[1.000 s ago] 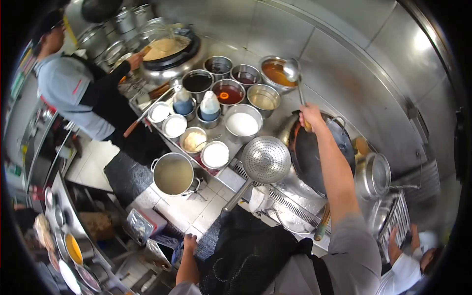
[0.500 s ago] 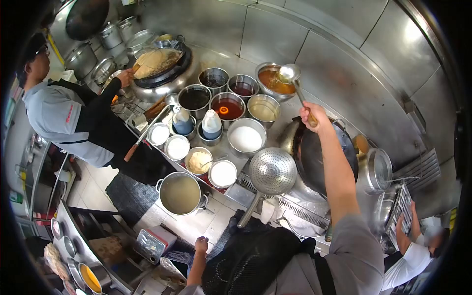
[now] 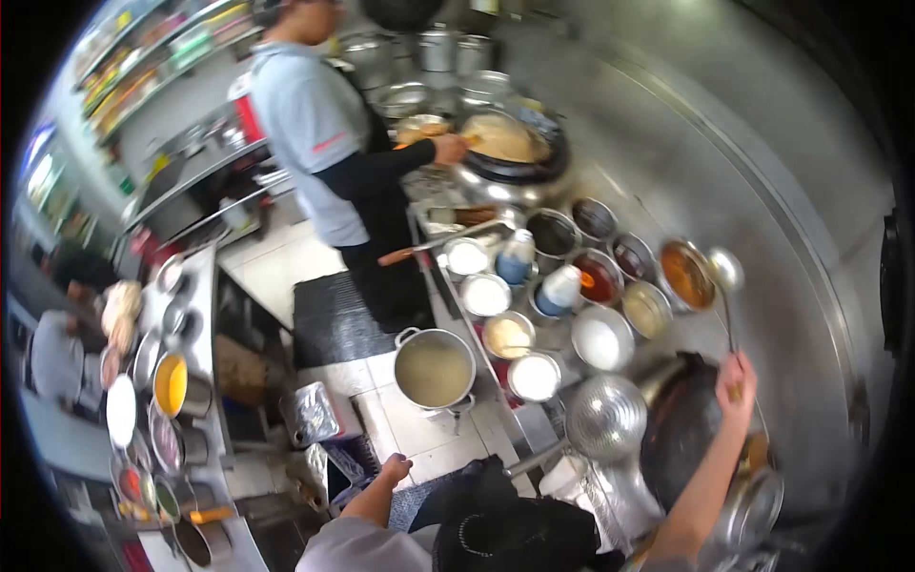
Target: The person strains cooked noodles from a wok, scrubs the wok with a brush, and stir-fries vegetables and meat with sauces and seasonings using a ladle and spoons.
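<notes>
My right hand (image 3: 737, 385) grips the wooden handle of a ladle (image 3: 725, 271), whose bowl is at the right rim of the pot of orange-brown liquid (image 3: 684, 275). Below that arm sits a dark wok (image 3: 679, 429). A perforated strainer (image 3: 606, 418) lies left of the wok. My left hand (image 3: 395, 467) hangs low over the floor, fingers curled; whether it holds anything is too small to tell. Nearest to it is a large two-handled pot of cloudy liquid (image 3: 435, 370). Pots of dark sauce (image 3: 553, 233), red liquid (image 3: 597, 276) and white contents (image 3: 602, 337) stand on the counter.
A co-worker (image 3: 319, 133) stands at the far left of the counter, one hand near a second wok (image 3: 505, 143). A side counter (image 3: 205, 286) with bowls and a yellow-filled pot (image 3: 171, 383) runs along the left. A long-handled tool (image 3: 398, 255) juts over the counter's edge.
The view has swung left, so the pots and co-worker appear further right. The ladle's bowl has gone from above the orange-brown liquid to the pot's right rim.
</notes>
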A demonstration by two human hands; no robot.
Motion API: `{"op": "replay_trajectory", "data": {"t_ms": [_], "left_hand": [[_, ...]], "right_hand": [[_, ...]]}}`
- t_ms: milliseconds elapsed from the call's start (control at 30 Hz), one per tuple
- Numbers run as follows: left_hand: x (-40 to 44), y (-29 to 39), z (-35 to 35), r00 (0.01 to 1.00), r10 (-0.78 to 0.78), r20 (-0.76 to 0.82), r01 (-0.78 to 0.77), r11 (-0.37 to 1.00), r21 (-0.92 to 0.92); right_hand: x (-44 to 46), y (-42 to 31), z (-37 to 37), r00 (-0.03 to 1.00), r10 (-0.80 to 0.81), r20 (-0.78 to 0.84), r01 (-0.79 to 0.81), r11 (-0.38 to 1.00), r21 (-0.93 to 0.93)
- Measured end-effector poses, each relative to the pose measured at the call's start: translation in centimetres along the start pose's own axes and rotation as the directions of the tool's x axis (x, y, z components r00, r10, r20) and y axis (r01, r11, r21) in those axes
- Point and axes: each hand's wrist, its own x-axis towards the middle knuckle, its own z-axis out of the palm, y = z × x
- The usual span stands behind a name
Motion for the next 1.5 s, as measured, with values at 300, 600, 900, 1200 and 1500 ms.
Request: {"op": "replay_trajectory", "data": {"t_ms": [300,600,900,1200,1500], "left_hand": [[-1.1,-1.9,3.1,0.973,0.226,0.045,-0.23,0.96,0.157],[-9.2,0.5,6.2,0.975,0.224,0.003,-0.224,0.974,-0.036],[-17.1,-5.9,10.4,0.862,0.378,0.338,-0.507,0.638,0.58],[-17.5,-7.6,11.6,0.915,0.394,0.082,-0.402,0.909,0.113],[-17.2,-7.5,9.8,0.922,0.231,0.31,-0.374,0.738,0.562]], "right_hand": [[-29.5,1.0,-12.0,0.913,-0.245,-0.326,0.101,0.911,-0.4],[-37.3,7.3,-31.4,0.845,-0.523,-0.116,-0.065,0.114,-0.991],[-45.4,5.8,-22.2,0.934,0.141,-0.327,-0.21,0.96,-0.184],[-35.6,10.9,-24.2,0.967,-0.137,-0.215,-0.051,0.723,-0.689],[-34.1,3.5,-27.7,0.891,0.454,0.024,-0.395,0.748,0.534]]}}
